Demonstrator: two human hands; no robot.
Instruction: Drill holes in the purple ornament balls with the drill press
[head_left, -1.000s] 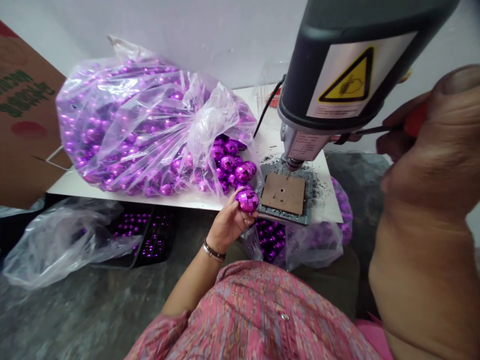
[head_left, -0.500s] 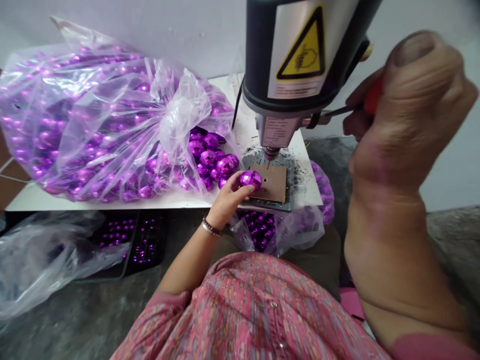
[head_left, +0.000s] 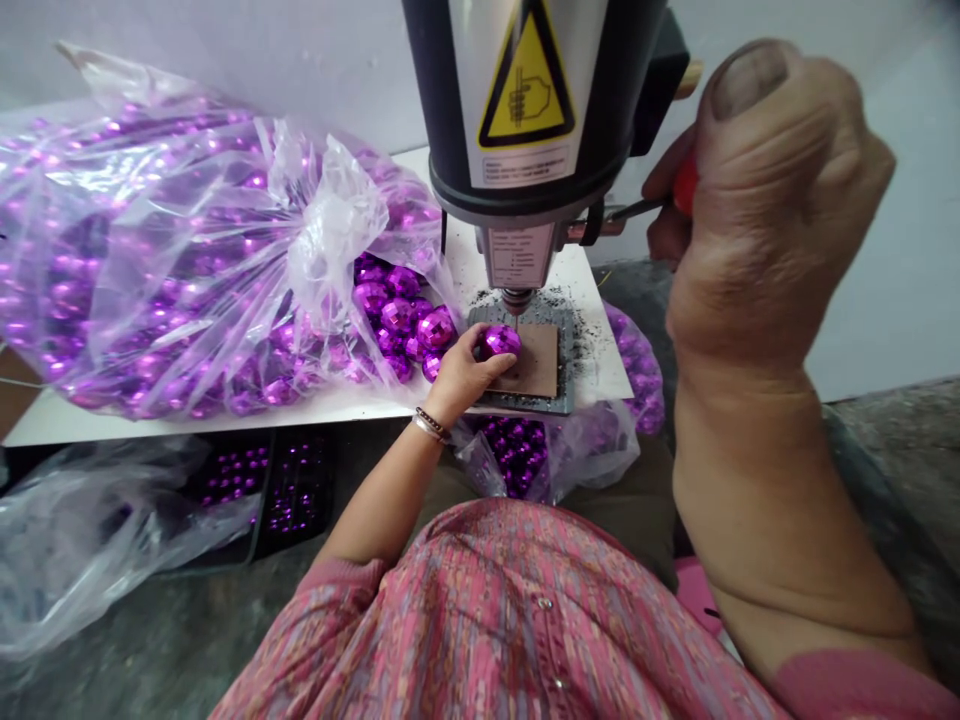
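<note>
Between the thumb and fingers of my left hand (head_left: 463,375) is a shiny purple faceted ball (head_left: 501,341). It sits at the left part of a brown board (head_left: 538,365), close to the thin bit (head_left: 516,322) of a drill press (head_left: 517,200). Whether the bit touches the ball I cannot tell. High on the right, my right hand (head_left: 772,190) is wrapped round the red knob (head_left: 685,183) of the drill press's feed lever. More purple balls (head_left: 397,316) lie just left of my left hand, at the mouth of a clear plastic bag.
A big clear bag (head_left: 150,270) full of purple balls covers the left of the white table (head_left: 360,402). Dark shavings surround the grey base (head_left: 566,350). Below the table's edge are another bag of balls (head_left: 517,450) and dark crates (head_left: 292,485).
My left hand has moved the ball inward over the board, near the bit. My right hand still grips the lever knob. The view has shifted, so the drill press appears further left.
</note>
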